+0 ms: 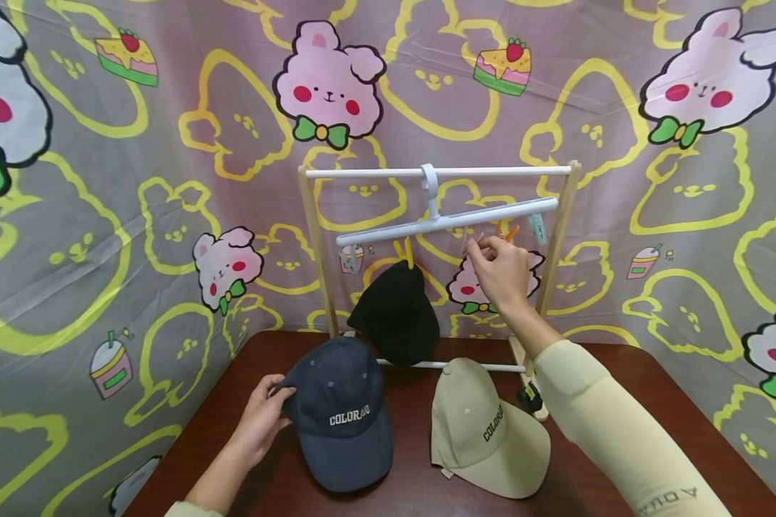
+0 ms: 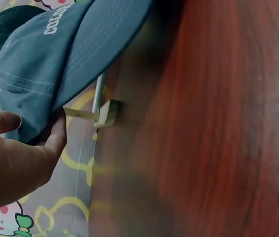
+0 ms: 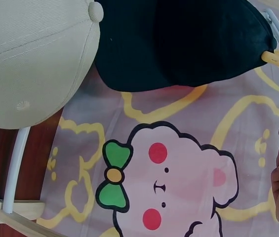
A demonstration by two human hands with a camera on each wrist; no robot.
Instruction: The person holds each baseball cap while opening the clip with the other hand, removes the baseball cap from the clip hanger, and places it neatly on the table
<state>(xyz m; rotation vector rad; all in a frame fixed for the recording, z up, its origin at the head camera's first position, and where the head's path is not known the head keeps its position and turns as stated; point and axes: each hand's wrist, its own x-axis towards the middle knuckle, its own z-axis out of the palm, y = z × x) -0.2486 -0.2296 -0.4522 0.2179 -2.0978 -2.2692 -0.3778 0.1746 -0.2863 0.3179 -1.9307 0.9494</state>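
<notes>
My left hand (image 1: pixel 260 420) pinches the edge of a dark blue baseball cap (image 1: pixel 339 416) lettered "COLORADO", thumb outside and fingers underneath in the left wrist view. The cap is held upright, brim toward me. My right hand (image 1: pixel 501 273) is raised under the pale blue hanger (image 1: pixel 449 221), its thumb and fingertips pinching a small pink clip (image 1: pixel 465 240). In the right wrist view only the curled fingers show at the right edge. From a yellow clip (image 1: pixel 404 251) on the hanger hangs a black cap (image 1: pixel 394 316). The hanger tilts, its right end higher.
A beige cap (image 1: pixel 468 424) sits on the brown table (image 1: pixel 420 495), below my right forearm. The rack (image 1: pixel 326 266) has wooden posts and a white top rod (image 1: pixel 362 173). An orange clip (image 1: pixel 511 233) and a teal clip (image 1: pixel 538 228) hang near the hanger's right end. Patterned cloth stands behind.
</notes>
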